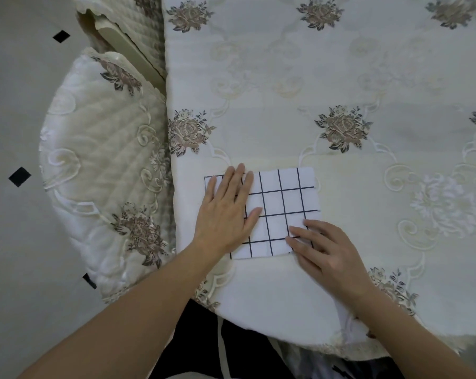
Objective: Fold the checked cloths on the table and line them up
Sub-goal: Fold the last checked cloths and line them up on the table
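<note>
One white cloth with a black checked grid lies flat and folded near the table's front left corner. My left hand rests palm down on its left half, fingers together and stretched out. My right hand presses its fingertips on the cloth's near right corner. Neither hand grips the fabric; both lie on top of it. No other checked cloth is in view.
The table wears a cream tablecloth with embroidered flowers. A chair with a matching quilted cushion stands close against the table's left side. Pale floor tiles with black diamonds lie beyond it.
</note>
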